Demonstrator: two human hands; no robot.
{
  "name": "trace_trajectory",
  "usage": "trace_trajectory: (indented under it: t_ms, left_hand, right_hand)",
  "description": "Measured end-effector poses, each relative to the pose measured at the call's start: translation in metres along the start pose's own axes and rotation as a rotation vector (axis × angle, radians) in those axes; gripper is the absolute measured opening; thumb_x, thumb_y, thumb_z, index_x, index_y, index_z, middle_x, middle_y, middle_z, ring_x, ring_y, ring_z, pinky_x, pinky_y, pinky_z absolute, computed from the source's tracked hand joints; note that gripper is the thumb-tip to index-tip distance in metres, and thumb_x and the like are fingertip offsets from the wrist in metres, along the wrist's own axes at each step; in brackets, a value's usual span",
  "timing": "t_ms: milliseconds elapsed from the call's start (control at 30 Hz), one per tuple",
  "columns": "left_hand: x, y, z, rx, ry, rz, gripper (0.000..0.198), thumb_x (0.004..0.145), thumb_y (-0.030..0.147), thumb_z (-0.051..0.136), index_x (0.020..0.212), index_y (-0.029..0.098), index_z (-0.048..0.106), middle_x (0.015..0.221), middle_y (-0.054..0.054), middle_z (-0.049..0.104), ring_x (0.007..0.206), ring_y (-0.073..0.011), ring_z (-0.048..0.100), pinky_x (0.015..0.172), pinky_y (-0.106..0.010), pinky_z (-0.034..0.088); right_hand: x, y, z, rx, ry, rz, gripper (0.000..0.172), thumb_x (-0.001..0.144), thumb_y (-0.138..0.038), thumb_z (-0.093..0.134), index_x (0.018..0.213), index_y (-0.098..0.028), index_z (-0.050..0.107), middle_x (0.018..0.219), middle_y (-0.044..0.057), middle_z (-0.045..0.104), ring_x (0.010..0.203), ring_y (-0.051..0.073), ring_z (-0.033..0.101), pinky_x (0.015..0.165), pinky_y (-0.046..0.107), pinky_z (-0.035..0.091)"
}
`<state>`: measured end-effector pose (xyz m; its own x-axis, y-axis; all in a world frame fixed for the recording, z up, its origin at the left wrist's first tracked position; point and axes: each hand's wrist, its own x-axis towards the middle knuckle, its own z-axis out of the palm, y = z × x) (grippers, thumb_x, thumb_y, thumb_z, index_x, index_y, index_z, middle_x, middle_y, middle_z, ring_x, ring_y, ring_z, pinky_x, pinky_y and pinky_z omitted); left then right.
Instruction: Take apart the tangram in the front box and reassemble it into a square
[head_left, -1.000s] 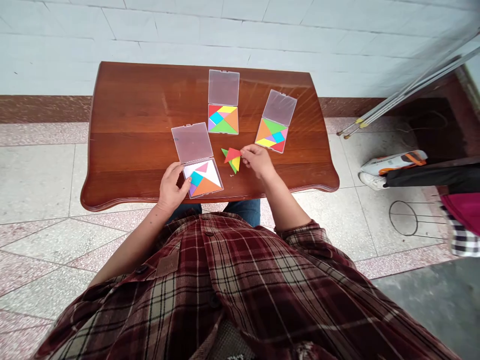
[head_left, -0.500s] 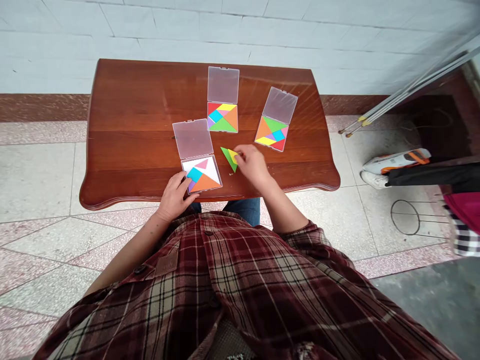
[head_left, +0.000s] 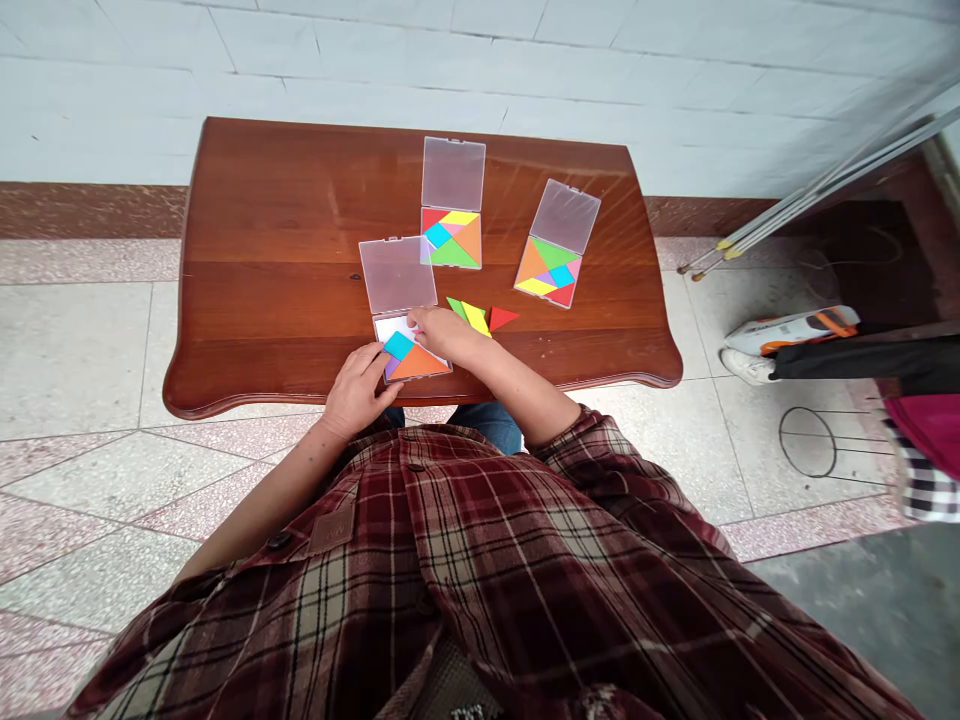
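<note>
A tangram case (head_left: 417, 376) lies unfolded near the table's front edge. Its tray shows a blue square (head_left: 398, 345), an orange triangle (head_left: 417, 363) and part of a purple piece (head_left: 391, 367); white backing shows above them. My left hand (head_left: 355, 393) grips the tray's lower left corner, thumb along the front edge. Over the tray's upper part, my right hand (head_left: 447, 334) has its fingers closed at a pink triangle (head_left: 418, 331), mostly covered by them. Just beyond my right wrist lie a green triangle (head_left: 454, 305), a yellow piece (head_left: 475, 318) and a red triangle (head_left: 502, 318).
Two more open tangram cases with filled trays lie farther back, one in the middle (head_left: 452, 268) and one at the right (head_left: 547, 299). The wooden table (head_left: 300, 200) stands near a tiled wall. At the right are crutches (head_left: 739, 243) and another person's leg (head_left: 832, 354).
My right hand has moved left from the loose green and yellow pieces to the pink triangle in the tray. The red triangle has come into view. My left hand stays at the tray.
</note>
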<state>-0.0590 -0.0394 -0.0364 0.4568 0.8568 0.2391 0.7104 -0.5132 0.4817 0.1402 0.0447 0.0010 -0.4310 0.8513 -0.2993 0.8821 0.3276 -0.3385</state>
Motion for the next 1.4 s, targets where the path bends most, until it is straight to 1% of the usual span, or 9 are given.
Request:
trace_trajectory:
  t_ms: [200,433,600,833,1000,1100,1200,1300,1400]
  left_hand:
    - [0.000,0.001,0.000,0.015,0.001,0.000,0.039,0.090,0.036,0.055,0.122,0.015,0.058,0.132,-0.016,0.057,0.123,-0.0302,0.054,0.108,-0.049,0.046]
    - [0.000,-0.003,0.002,0.045,0.030,0.030,0.037,0.090,0.036,0.054,0.120,0.014,0.059,0.132,-0.016,0.057,0.122,-0.0298,0.054,0.108,-0.047,0.046]
    - [-0.001,-0.004,0.003,0.048,0.037,0.043,0.038,0.091,0.037,0.054,0.121,0.014,0.059,0.133,-0.016,0.057,0.123,-0.0295,0.053,0.108,-0.047,0.045]
    - [0.002,-0.001,-0.002,0.025,0.005,0.004,0.036,0.090,0.036,0.054,0.120,0.015,0.059,0.132,-0.016,0.057,0.123,-0.0308,0.053,0.108,-0.049,0.045]
    - [0.001,0.000,-0.001,0.017,0.006,-0.008,0.036,0.090,0.035,0.054,0.120,0.016,0.059,0.134,-0.016,0.056,0.125,-0.0309,0.052,0.108,-0.049,0.044]
    - [0.001,0.001,-0.001,0.019,0.007,-0.005,0.036,0.090,0.035,0.054,0.119,0.015,0.059,0.133,-0.016,0.056,0.124,-0.0304,0.053,0.109,-0.048,0.044]
    - [0.001,0.001,-0.002,0.041,0.010,0.004,0.035,0.091,0.035,0.053,0.119,0.015,0.060,0.132,-0.015,0.057,0.123,-0.0298,0.054,0.108,-0.047,0.045]
    - [0.001,0.000,-0.001,0.053,0.021,0.011,0.037,0.091,0.037,0.053,0.119,0.014,0.060,0.132,-0.016,0.058,0.122,-0.0298,0.054,0.108,-0.047,0.045]
    - [0.000,-0.003,0.002,0.033,0.023,0.009,0.041,0.091,0.039,0.053,0.123,0.014,0.059,0.133,-0.017,0.057,0.123,-0.0296,0.053,0.109,-0.047,0.044]
  right_hand:
    - [-0.014,-0.002,-0.013,0.026,0.043,0.019,0.029,0.089,-0.015,0.056,0.118,-0.016,0.063,0.121,0.011,0.062,0.105,0.023,0.060,0.086,0.031,0.044]
    - [-0.020,-0.004,-0.021,-0.006,-0.055,0.081,0.034,0.085,-0.009,0.058,0.120,-0.012,0.061,0.123,0.014,0.060,0.101,0.022,0.061,0.081,0.030,0.043]
    - [-0.018,0.002,-0.018,0.078,-0.027,0.030,0.013,0.081,-0.010,0.062,0.092,-0.014,0.067,0.100,0.008,0.067,0.087,0.018,0.059,0.072,0.027,0.038]
    - [-0.036,0.054,-0.019,0.437,0.314,0.267,0.014,0.082,-0.019,0.058,0.093,-0.014,0.066,0.083,0.003,0.066,0.074,0.015,0.056,0.072,0.027,0.040]
    - [-0.047,0.084,-0.024,0.423,0.283,0.416,0.026,0.080,-0.015,0.059,0.105,-0.011,0.064,0.087,0.006,0.068,0.077,0.018,0.059,0.075,0.030,0.043]
    - [-0.049,0.075,-0.028,0.293,0.360,0.452,0.033,0.080,-0.013,0.057,0.113,-0.010,0.063,0.102,0.012,0.066,0.086,0.022,0.060,0.080,0.034,0.045]
    - [-0.046,0.047,-0.027,0.231,0.408,0.330,0.031,0.083,-0.013,0.055,0.113,-0.012,0.063,0.110,0.013,0.063,0.094,0.024,0.060,0.087,0.036,0.045]
    - [-0.035,0.011,-0.016,0.260,0.226,0.098,0.023,0.086,-0.015,0.056,0.107,-0.014,0.064,0.108,0.010,0.066,0.101,0.022,0.061,0.091,0.033,0.045]
    - [-0.023,-0.019,-0.003,0.227,0.131,0.048,0.029,0.089,-0.018,0.057,0.117,-0.014,0.062,0.120,0.012,0.064,0.107,0.023,0.061,0.093,0.034,0.046]
